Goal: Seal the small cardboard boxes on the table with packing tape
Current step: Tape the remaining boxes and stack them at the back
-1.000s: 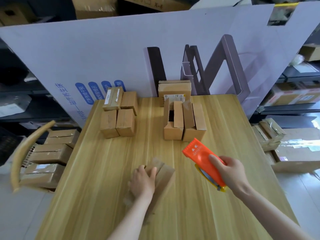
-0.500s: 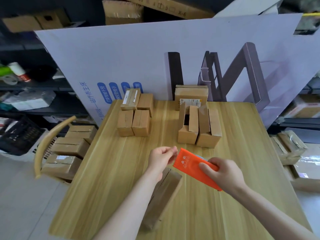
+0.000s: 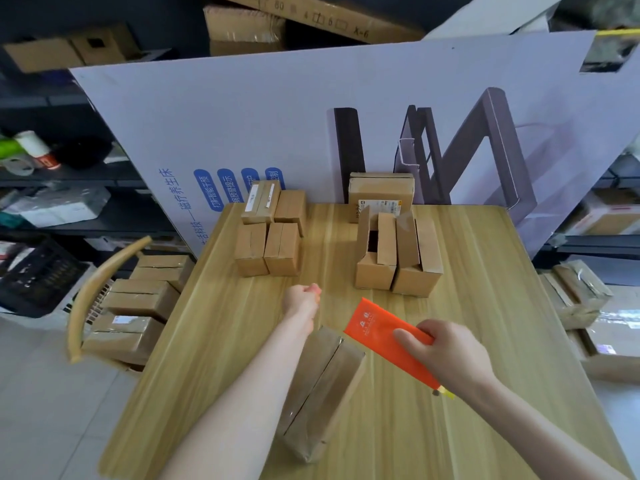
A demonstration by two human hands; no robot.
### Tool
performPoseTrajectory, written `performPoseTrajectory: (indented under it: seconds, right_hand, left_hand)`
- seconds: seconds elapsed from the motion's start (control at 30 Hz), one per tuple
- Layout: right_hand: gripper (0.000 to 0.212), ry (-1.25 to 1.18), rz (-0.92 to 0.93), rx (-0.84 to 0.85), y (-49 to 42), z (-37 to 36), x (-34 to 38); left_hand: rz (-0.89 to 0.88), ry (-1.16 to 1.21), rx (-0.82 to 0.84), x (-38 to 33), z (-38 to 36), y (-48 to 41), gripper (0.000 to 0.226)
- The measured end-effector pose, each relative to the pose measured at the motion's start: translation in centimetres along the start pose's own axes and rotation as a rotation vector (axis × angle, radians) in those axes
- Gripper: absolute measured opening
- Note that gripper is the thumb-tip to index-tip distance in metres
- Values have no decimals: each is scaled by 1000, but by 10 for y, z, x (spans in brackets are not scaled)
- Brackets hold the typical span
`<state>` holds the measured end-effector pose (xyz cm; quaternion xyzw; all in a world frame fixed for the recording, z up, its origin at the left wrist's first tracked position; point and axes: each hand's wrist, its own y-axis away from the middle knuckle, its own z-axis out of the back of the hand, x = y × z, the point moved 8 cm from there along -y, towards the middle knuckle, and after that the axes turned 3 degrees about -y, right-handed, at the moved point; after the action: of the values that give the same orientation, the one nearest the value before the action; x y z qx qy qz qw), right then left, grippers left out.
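A small brown cardboard box [image 3: 322, 386] lies on the wooden table [image 3: 485, 306] just in front of me, its top seam facing up. My right hand [image 3: 446, 355] grips an orange tape dispenser [image 3: 377, 334] above the box's far right end. My left hand [image 3: 301, 301] hovers beyond the box, left of the dispenser's tip, with fingers pinched together; I cannot make out any clear tape between them. Several closed boxes [image 3: 270, 233] sit at the back left. Two boxes with raised flaps [image 3: 398, 258] stand at the back centre.
A larger labelled box [image 3: 381, 192] leans against a big printed cardboard panel [image 3: 277, 116] behind the table. A wooden chair [image 3: 100, 289] at the left carries stacked boxes [image 3: 138, 303]. More wrapped boxes [image 3: 575, 296] lie on the floor at the right.
My left hand left the box, touched the dispenser's tip, then drew away to the upper left with fingers pinched. My right hand brought the dispenser lower and closer to the box.
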<state>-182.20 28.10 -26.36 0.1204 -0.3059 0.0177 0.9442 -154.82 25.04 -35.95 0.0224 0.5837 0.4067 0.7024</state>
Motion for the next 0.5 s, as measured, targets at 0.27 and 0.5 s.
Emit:
performPoseTrajectory:
  seconds: [0.27,0.5]
  right_hand:
    - [44,119,-140,66,7,-6,-65]
    - [42,218,-210,118,-5,-33,-75]
  left_hand:
    - [11,-160,54,24,23,-17,26]
    - [45,-349,88,49,15,-25,8]
